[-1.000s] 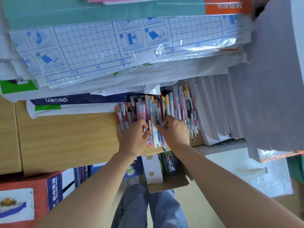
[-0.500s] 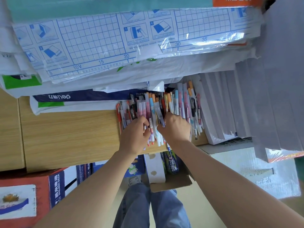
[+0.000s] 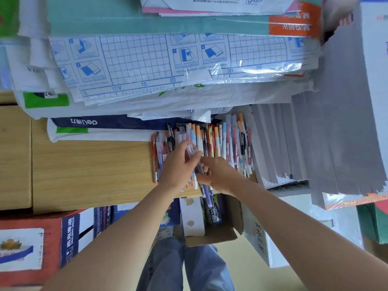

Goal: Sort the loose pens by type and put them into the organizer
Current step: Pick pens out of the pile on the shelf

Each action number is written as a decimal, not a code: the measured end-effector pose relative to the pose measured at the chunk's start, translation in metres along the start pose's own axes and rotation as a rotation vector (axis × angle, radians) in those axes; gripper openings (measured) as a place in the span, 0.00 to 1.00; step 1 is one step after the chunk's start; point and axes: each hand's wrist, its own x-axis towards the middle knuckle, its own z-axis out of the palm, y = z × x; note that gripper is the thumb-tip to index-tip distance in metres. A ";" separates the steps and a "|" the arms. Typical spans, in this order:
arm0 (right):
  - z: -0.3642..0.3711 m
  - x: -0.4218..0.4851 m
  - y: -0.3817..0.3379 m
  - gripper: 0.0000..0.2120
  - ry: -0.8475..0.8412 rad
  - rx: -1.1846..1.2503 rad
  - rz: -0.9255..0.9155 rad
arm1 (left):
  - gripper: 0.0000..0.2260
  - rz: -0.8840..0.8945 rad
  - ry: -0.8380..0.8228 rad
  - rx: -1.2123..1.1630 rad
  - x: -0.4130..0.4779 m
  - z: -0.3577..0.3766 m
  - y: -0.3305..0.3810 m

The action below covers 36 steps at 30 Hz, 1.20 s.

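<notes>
Pens (image 3: 225, 141) sit at the right end of the wooden desk (image 3: 88, 171), laid side by side, tips towards the person. They're hemmed in on two sides: the Deli paper ream (image 3: 94, 122) is against their far ends and the stepped grey paper stacks (image 3: 298, 143) are touching the right side.

Above that, a pile of wrapped paper packs overhangs the row, with a plastic-wrapped grid sheet (image 3: 142, 59) on top and a teal pack (image 3: 147, 24) beyond it. The pens' far ends are partly hidden under it.

Left hand (image 3: 178, 164): fingers curled round the top of one clear-capped pen (image 3: 192, 151), lifted off the row.
Right hand (image 3: 220, 174): fingers curled tight on a held bunch (image 3: 206, 191), whose lower ends poke out past the desk edge. The clear-capped pen runs down into that grip too.

Counts:
- 2 hands, both over the middle of the row.
- 1 red pen (image 3: 155, 158) at the far left edge, slightly apart from the rest.
- Pens overall: a couple dozen at a guess. They overlap and blur, so no exact count.
- Bunch size: can't tell.

Below the desk edge:
- 1 open cardboard box (image 3: 228, 234)
- 1 red carton (image 3: 50, 248) on the left
- 1 white box (image 3: 262, 244) on the right
- jeans (image 3: 189, 267) between them
</notes>
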 end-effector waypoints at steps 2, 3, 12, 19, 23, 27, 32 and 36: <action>0.001 -0.005 -0.007 0.04 -0.020 0.027 -0.021 | 0.11 -0.033 -0.006 0.013 -0.002 -0.004 -0.001; 0.003 -0.007 -0.009 0.03 -0.020 0.050 -0.032 | 0.09 -0.057 -0.001 -0.015 -0.003 -0.008 -0.003; 0.029 -0.017 -0.042 0.11 -0.135 0.262 0.045 | 0.08 -0.322 0.120 -0.469 -0.039 -0.058 -0.025; 0.086 -0.004 -0.102 0.11 -0.151 0.193 0.000 | 0.20 -0.322 0.082 -0.257 -0.067 -0.125 -0.060; 0.126 0.015 -0.156 0.11 -0.146 0.096 -0.081 | 0.11 -0.314 0.103 -0.191 -0.087 -0.187 -0.101; 0.183 0.048 -0.230 0.13 -0.108 0.136 -0.086 | 0.09 -0.264 0.106 -0.190 -0.103 -0.264 -0.152; 0.271 0.082 -0.303 0.03 -0.086 0.074 -0.136 | 0.08 -0.298 0.125 -0.165 -0.122 -0.354 -0.221; 0.314 0.096 -0.336 0.08 0.099 0.115 -0.101 | 0.24 -0.335 0.130 -0.375 -0.124 -0.386 -0.235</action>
